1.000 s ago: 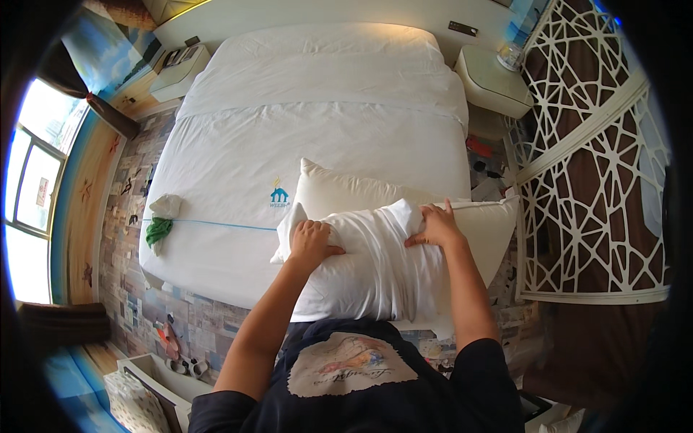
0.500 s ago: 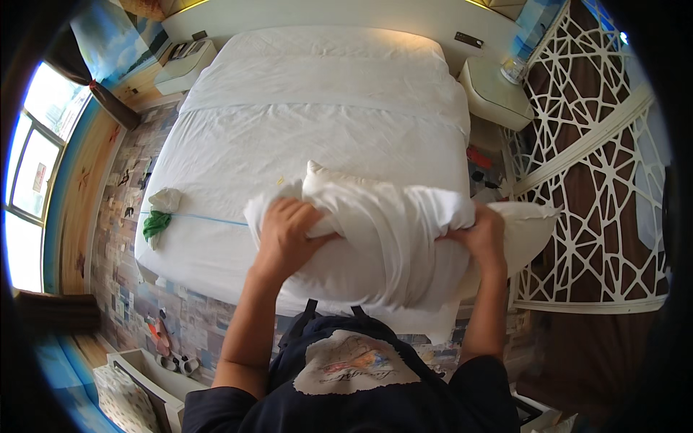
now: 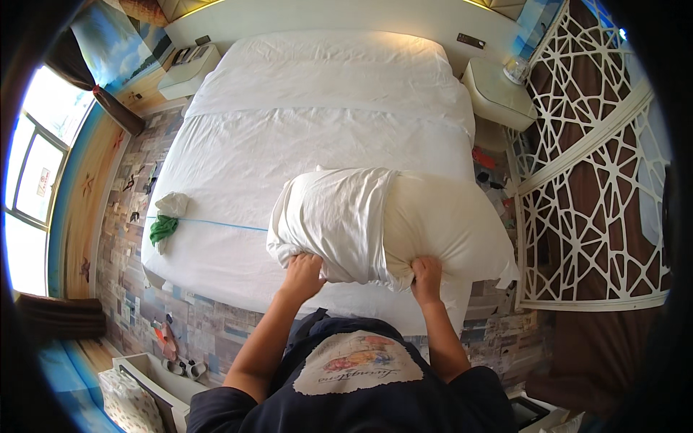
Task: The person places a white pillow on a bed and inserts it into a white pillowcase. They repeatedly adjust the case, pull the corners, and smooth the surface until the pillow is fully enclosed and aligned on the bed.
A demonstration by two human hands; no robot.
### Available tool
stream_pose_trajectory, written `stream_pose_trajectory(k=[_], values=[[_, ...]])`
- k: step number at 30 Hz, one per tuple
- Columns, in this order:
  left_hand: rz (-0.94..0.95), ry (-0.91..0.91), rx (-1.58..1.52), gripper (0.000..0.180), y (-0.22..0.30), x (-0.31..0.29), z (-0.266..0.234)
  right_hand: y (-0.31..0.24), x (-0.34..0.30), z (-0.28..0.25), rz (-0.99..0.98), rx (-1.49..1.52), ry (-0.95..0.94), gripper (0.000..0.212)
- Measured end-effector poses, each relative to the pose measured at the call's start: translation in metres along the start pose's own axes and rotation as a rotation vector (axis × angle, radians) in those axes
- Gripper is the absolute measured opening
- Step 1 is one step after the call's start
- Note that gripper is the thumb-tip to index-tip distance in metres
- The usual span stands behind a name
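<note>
Pillow (image 3: pixel 455 224) bulges from a wrinkled white pillowcase (image 3: pixel 332 220).

I have a free path over the bed (image 3: pixel 325 133) beyond the pillow (image 3: pixel 455 216), up to the headboard (image 3: pixel 332 18). The pillow's bulk blocks low forward travel for my left hand (image 3: pixel 303 274) and right hand (image 3: pixel 426 278). Leftward, a green cloth (image 3: pixel 164 227) obstructs; rightward, a lattice screen (image 3: pixel 613 167) leaves only narrow floor (image 3: pixel 492 303).

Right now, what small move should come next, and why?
Probably draw the wrinkled white cloth pillowcase rightward with the right hand: it grips near the open hem, the left hand grips the pillowcase's near left edge, and the plump cream pillow is bare on its right.
</note>
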State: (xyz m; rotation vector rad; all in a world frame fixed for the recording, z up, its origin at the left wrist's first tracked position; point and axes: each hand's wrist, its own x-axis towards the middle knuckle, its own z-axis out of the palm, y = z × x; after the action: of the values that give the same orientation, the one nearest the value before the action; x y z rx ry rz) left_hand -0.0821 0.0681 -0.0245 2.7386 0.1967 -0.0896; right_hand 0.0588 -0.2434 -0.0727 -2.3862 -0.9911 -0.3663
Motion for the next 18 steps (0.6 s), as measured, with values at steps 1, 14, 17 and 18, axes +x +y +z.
stream_pose_trajectory(k=[1, 14, 17, 18], values=[[-0.038, -0.009, -0.017, 0.033, 0.005, -0.003, -0.002, -0.003, -0.008, 0.0, 0.03, 0.001, -0.025, 0.027], [-0.48, 0.258, -0.401, 0.036, 0.031, 0.034, 0.006, -0.09, 0.062, 0.022, 0.138, 0.11, 0.035, 0.04], [-0.441, 0.224, -0.47, 0.026, 0.024, 0.042, 0.012, -0.088, 0.07, 0.041, 0.146, 0.082, 0.032, 0.029], [-0.431, 0.187, -0.431, 0.026, 0.026, 0.044, 0.006, -0.084, 0.071, 0.04, 0.124, 0.122, 0.007, 0.029]])
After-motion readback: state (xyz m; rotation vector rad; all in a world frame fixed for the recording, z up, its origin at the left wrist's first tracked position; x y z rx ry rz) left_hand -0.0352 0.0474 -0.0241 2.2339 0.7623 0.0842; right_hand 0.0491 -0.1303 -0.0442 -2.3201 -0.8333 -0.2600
